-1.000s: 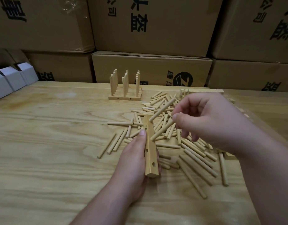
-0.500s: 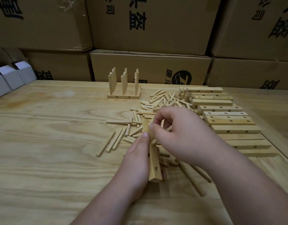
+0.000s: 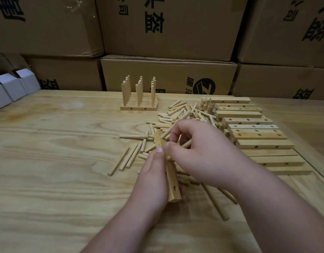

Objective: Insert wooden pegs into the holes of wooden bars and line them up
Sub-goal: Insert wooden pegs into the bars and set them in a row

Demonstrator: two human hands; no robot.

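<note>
Head view is showing a pale plywood tabletop [image 3: 48,161] backed by stacked brown cardboard boxes [image 3: 166,24]. Left hand [image 3: 154,178] is gripping a drilled light wooden bar [image 3: 171,172] while right hand [image 3: 203,152] is pinching a slim wooden peg [image 3: 186,144] against it, above scattered loose pegs [image 3: 179,112].

- Pale wooden bar [image 3: 171,177] with round holes, lengthwise, near end lifted off the worktop.
- Loose wooden pegs [image 3: 183,114] scattered mid-worktop.
- Drilled bars [image 3: 248,121] in a row at right.
- Pegged bars [image 3: 138,106] lined up behind, pegs upright.
</note>
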